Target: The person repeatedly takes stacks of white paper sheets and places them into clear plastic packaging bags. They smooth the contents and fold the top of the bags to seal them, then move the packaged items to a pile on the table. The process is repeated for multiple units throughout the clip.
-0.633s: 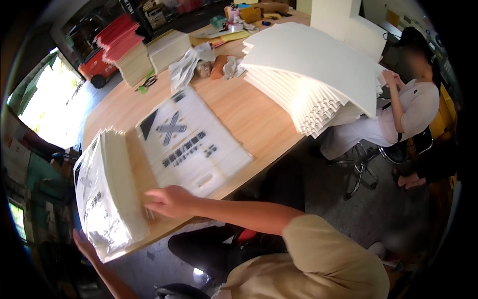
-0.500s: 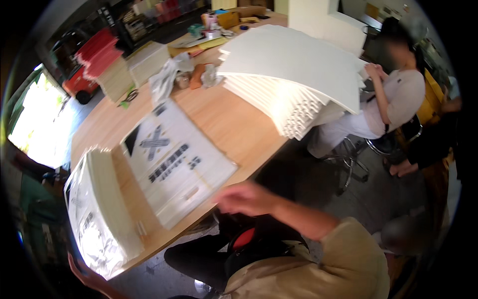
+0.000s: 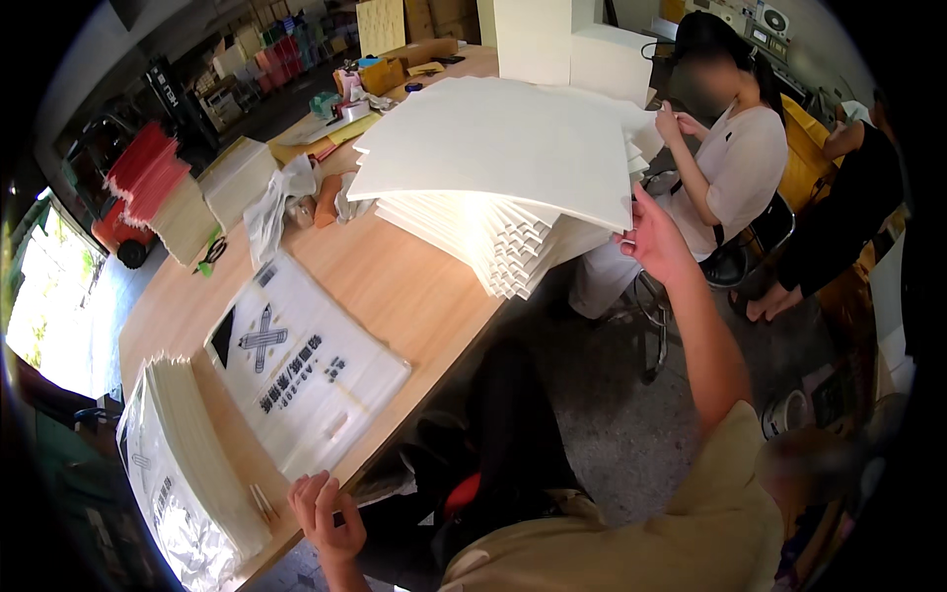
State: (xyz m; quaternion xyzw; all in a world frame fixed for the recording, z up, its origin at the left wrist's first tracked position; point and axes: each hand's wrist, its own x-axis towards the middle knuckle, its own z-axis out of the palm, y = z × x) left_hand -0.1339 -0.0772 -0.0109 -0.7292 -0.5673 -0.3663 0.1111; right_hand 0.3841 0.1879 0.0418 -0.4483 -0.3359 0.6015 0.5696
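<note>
My right hand is stretched out to the near right corner of a tall stack of large white paper sheets. Its fingers are spread along the corner and edge of the top layer; no firm grip shows. My left hand hovers at the table's front edge, fingers loosely bent, nothing visible in it. Just beyond it lies a flat clear plastic bag printed with a crossed pencil-and-ruler picture and dark lettering. Left of that, a bagged stack of white paper stands at the table edge in shiny clear plastic.
On the wooden table are green-handled scissors, crumpled plastic, an orange piece and pink-topped stacks. A seated person is beyond the paper at right. A stool stands below the table's right side.
My right hand has moved from above the front table edge up and right to the paper stack's corner. My left hand has risen and moved right, beside the flat bag. The view has shifted.
</note>
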